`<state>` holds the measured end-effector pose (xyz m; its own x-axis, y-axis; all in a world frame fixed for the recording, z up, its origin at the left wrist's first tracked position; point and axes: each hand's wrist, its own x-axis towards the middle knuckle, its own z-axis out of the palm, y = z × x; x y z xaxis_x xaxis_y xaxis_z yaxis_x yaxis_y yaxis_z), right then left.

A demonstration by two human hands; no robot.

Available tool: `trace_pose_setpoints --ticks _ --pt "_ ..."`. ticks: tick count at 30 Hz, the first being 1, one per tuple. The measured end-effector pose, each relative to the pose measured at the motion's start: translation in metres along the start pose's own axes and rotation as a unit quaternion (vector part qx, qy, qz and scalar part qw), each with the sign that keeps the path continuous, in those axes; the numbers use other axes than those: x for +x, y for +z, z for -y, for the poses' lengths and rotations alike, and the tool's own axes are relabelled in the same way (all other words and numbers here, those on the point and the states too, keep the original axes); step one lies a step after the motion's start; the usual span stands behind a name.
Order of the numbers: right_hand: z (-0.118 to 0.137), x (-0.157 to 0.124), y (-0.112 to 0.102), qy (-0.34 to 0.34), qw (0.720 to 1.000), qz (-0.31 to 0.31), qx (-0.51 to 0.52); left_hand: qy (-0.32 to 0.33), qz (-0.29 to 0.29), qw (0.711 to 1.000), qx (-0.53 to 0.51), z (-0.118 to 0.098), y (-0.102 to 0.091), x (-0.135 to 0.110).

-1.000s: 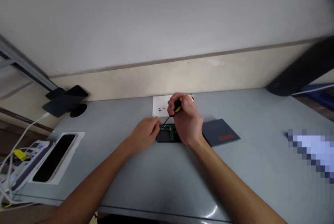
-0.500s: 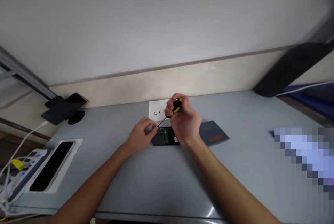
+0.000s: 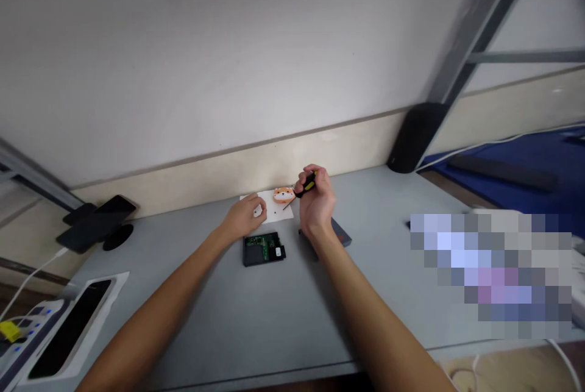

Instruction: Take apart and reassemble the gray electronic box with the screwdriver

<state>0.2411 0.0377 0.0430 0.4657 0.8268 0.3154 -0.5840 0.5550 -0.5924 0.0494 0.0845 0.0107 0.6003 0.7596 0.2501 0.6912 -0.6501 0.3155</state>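
Observation:
My right hand is wrapped round the black and yellow handle of a screwdriver, its thin shaft slanting down to the left over a white sheet of paper. Thumb and forefinger together, my left hand is held over the paper's left part; whatever it pinches is too small to make out. A few tiny dark specks lie on the sheet. Nearer me rests an opened black device with a green circuit board, untouched by either hand. A dark grey cover lies partly hidden behind my right wrist.
An orange and white animal-face box stands on the paper's far edge. To the left are a phone on a stand, a second phone and a power strip. A black cylinder stands back right.
Both hands have come away from the circuit-board device. My left hand has moved to the paper, and the screwdriver tip has left the board. The view has turned to the right.

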Motion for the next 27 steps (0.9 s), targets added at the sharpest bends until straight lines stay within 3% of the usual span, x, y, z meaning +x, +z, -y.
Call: trace_pose_setpoints --ticks 5,9,11,12,14,16,18,20,23,27 --pt "-0.002 0.003 -0.002 -0.002 1.000 -0.012 -0.017 0.011 0.030 0.999 0.007 0.004 0.009 0.019" --pt "0.021 0.003 0.004 -0.051 0.996 -0.010 -0.074 -0.005 0.021 1.000 0.001 0.002 0.000 -0.003" --pt "0.046 -0.004 0.004 -0.125 0.976 0.022 -0.179 -0.028 -0.013 0.999 -0.021 -0.007 -0.006 -0.025" --pt "0.060 -0.009 0.001 -0.173 0.949 0.055 -0.257 -0.032 -0.028 0.998 -0.039 -0.014 -0.007 -0.037" --pt "0.084 -0.021 -0.013 -0.249 0.865 0.141 -0.412 -0.004 -0.020 0.999 -0.050 -0.029 -0.004 -0.061" --pt "0.099 -0.033 -0.038 -0.256 0.754 0.226 -0.561 0.031 0.016 0.999 -0.037 -0.042 0.004 -0.077" --pt "0.101 -0.044 -0.068 -0.255 0.620 0.275 -0.689 0.034 0.037 0.998 -0.037 -0.047 0.011 -0.083" --pt "0.097 -0.052 -0.096 -0.232 0.534 0.317 -0.748 0.027 0.048 0.997 -0.053 -0.045 0.014 -0.082" --pt "0.091 -0.063 -0.123 -0.203 0.481 0.353 -0.777 0.023 0.058 0.995 -0.077 -0.036 0.011 -0.076" --pt "0.084 -0.074 -0.125 -0.179 0.472 0.367 -0.781 0.018 0.042 0.994 -0.101 -0.025 0.003 -0.071"
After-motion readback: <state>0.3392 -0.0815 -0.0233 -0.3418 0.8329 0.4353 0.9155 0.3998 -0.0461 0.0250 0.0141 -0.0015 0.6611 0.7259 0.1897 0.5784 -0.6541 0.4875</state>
